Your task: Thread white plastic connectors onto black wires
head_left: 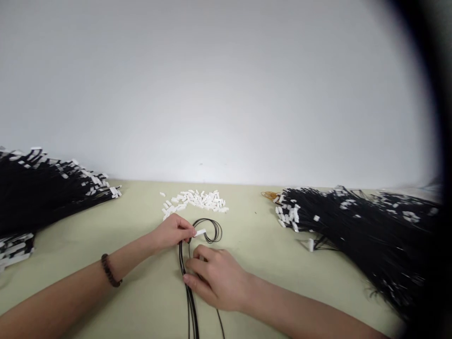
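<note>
My left hand (173,231) pinches a small white connector (200,232) fitted on the end of thin black wires (208,228) that loop just beyond it. A dark bead bracelet sits on that wrist. My right hand (215,278) lies curled on the pale green table (148,292), its fingers closed over the black wire strands (190,301) that run toward me. The two hands are a few centimetres apart. A small heap of loose white connectors (194,200) lies right behind them.
A big pile of black wires with white connectors (45,186) fills the left side. Another large black wire bundle (370,226) spreads across the right. A plain white wall stands behind the table. A dark blurred edge covers the far right of the view.
</note>
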`<state>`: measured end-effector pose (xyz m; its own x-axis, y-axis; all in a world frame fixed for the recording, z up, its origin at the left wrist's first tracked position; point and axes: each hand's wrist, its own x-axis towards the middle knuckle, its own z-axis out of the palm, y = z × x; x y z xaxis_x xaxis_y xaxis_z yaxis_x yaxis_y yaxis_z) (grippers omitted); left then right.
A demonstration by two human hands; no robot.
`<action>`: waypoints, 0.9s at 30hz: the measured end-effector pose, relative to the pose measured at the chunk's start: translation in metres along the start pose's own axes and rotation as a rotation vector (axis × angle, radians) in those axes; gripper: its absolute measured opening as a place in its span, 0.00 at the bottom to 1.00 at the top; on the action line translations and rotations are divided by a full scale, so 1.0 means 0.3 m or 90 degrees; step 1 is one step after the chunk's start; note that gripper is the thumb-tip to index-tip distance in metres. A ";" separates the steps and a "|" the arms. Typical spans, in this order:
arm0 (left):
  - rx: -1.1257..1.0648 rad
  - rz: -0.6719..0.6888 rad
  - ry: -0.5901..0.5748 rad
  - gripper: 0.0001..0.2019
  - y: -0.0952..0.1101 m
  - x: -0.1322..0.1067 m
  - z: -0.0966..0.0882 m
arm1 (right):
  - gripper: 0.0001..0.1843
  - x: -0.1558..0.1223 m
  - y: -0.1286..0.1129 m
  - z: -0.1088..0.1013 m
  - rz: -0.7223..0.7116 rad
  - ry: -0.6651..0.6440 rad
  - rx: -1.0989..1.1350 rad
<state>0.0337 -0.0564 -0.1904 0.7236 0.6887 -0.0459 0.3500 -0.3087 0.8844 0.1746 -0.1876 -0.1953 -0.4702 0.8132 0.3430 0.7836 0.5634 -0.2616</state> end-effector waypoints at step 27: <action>-0.098 -0.089 0.096 0.16 -0.096 0.044 -0.055 | 0.12 0.009 0.095 -0.358 0.147 0.320 0.372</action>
<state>0.0235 -0.0275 -0.2086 0.5729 0.8117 -0.1137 0.3373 -0.1071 0.9353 0.2393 -0.1850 -0.1051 0.0255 0.8342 0.5508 0.4338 0.4872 -0.7579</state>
